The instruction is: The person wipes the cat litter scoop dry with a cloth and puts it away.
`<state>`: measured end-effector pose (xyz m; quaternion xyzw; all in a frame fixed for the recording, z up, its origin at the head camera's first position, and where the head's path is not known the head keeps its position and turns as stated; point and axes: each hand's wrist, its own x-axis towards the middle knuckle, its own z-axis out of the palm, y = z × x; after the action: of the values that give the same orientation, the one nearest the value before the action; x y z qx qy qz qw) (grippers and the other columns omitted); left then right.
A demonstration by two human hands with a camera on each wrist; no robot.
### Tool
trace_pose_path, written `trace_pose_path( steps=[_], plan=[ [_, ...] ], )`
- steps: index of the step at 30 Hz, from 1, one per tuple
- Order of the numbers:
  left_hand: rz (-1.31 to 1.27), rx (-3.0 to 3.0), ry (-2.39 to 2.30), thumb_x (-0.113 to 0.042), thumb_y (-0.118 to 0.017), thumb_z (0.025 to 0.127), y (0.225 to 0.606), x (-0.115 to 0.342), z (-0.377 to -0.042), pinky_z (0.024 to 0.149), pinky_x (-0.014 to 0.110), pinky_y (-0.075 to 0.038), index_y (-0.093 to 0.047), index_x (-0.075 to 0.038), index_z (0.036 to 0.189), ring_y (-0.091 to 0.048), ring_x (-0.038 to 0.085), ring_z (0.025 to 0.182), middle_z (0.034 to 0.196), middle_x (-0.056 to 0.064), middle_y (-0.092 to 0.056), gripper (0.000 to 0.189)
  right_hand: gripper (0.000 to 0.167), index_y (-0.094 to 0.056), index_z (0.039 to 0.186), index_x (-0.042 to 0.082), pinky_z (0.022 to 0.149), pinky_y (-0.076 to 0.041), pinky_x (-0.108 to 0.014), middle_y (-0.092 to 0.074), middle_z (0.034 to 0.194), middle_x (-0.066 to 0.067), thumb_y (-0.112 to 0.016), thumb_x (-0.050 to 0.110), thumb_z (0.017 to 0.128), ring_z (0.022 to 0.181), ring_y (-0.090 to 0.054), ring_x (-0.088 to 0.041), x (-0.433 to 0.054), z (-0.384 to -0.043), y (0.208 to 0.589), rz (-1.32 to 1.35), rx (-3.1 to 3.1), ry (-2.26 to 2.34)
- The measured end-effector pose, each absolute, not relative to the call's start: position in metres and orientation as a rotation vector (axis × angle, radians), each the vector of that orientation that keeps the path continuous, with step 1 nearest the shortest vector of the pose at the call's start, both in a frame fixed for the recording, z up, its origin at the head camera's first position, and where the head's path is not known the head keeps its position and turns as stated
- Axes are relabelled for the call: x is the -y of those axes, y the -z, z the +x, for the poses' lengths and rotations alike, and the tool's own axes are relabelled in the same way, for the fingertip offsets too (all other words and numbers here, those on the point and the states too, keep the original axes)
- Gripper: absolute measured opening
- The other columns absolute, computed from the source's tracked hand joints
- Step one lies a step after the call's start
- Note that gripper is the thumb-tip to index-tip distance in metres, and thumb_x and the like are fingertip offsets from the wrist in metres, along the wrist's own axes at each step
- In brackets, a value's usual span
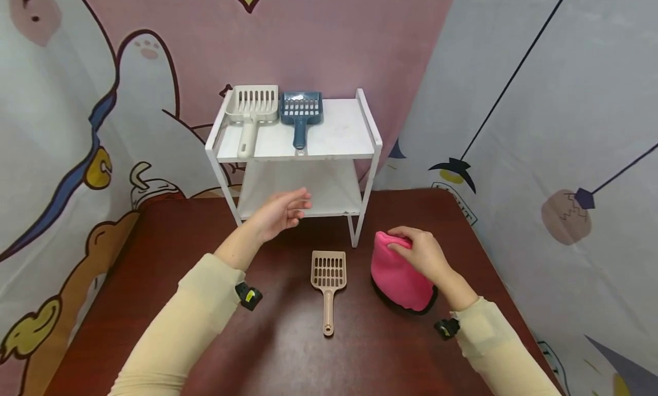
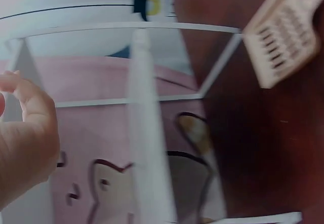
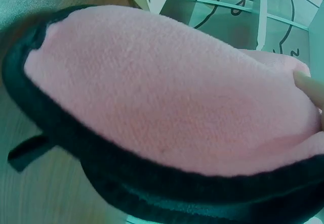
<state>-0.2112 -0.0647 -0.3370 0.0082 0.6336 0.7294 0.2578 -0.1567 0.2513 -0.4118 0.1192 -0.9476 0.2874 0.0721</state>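
Note:
My right hand [image 1: 424,253] pinches the top edge of a pink fleecy cloth [image 1: 398,273] with black trim. The cloth hangs above the right side of the table, and the right wrist view shows its black border and a small black loop [image 3: 30,150]. My left hand [image 1: 283,213], fingers loosely bent and holding nothing, is in front of the white shelf's lower part. Between the hands, a beige litter scoop [image 1: 329,276] lies on the table, its handle towards me.
A white two-tier shelf [image 1: 336,127] stands at the back of the dark red table [image 1: 247,350]. On its top tier lie a white litter scoop [image 1: 249,136] and a blue litter scoop [image 1: 300,130]. Printed cloth walls [image 1: 329,36] rise behind and at both sides.

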Motion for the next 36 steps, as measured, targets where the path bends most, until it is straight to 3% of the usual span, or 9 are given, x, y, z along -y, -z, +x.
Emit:
trace_pose_path(
  steps=[3,8,19,23,27,36],
  plan=[
    [-0.012,-1.714,-1.951,-0.028,-0.045,0.099,0.360,0.072,-0.205,0.061,0.015,-0.045,-0.049,0.000,0.120,-0.051,0.003,0.062,0.077,-0.009,-0.062,0.035,0.029,-0.067,0.105,0.006,0.062,-0.048,-0.026,-0.070,0.096,-0.013,-0.074,0.018,0.080,0.076,-0.061,-0.019,-0.251,-0.157,0.412,0.333,2.821,-0.916],
    [-0.085,-1.703,-1.915,-0.026,-0.048,0.097,0.403,0.079,-0.195,0.064,0.017,-0.050,-0.054,-0.005,0.109,-0.056,0.003,0.064,0.077,-0.009,-0.062,0.025,0.024,-0.070,0.099,0.008,0.060,-0.048,-0.025,-0.069,0.092,-0.011,-0.074,0.020,0.080,0.074,-0.059,-0.019,-0.252,-0.156,0.412,0.321,2.800,-0.907],
    [-0.139,-1.662,-1.824,-0.021,-0.049,0.095,0.484,0.082,-0.172,0.070,0.024,-0.055,-0.051,0.006,0.120,-0.060,0.007,0.068,0.083,-0.001,-0.063,0.037,0.026,-0.070,0.102,0.009,0.063,-0.051,-0.028,-0.068,0.094,-0.012,-0.075,0.021,0.079,0.077,-0.059,-0.020,-0.252,-0.154,0.412,0.332,2.823,-0.857],
    [-0.159,-1.678,-1.739,-0.023,-0.048,0.095,0.503,0.080,-0.164,0.073,0.030,-0.056,-0.044,0.014,0.127,-0.063,0.013,0.074,0.096,0.012,-0.066,0.049,0.025,-0.070,0.102,0.009,0.060,-0.048,-0.026,-0.068,0.093,-0.012,-0.075,0.020,0.079,0.074,-0.057,-0.019,-0.252,-0.153,0.412,0.339,2.829,-0.845],
    [-0.148,-1.691,-1.645,-0.023,-0.045,0.095,0.516,0.076,-0.155,0.076,0.034,-0.056,-0.044,0.015,0.128,-0.066,0.022,0.085,0.113,0.026,-0.061,0.050,0.026,-0.070,0.102,0.009,0.060,-0.047,-0.025,-0.068,0.093,-0.012,-0.075,0.020,0.079,0.074,-0.056,-0.018,-0.251,-0.153,0.412,0.358,2.827,-0.837],
    [-0.095,-1.647,-1.573,-0.022,-0.040,0.096,0.529,0.066,-0.142,0.082,0.038,-0.055,-0.039,0.018,0.128,-0.065,0.030,0.095,0.118,0.031,-0.055,0.051,0.025,-0.071,0.100,0.009,0.060,-0.047,-0.026,-0.068,0.091,-0.010,-0.075,0.021,0.079,0.074,-0.057,-0.018,-0.249,-0.153,0.413,0.371,2.807,-0.821]
  ],
)
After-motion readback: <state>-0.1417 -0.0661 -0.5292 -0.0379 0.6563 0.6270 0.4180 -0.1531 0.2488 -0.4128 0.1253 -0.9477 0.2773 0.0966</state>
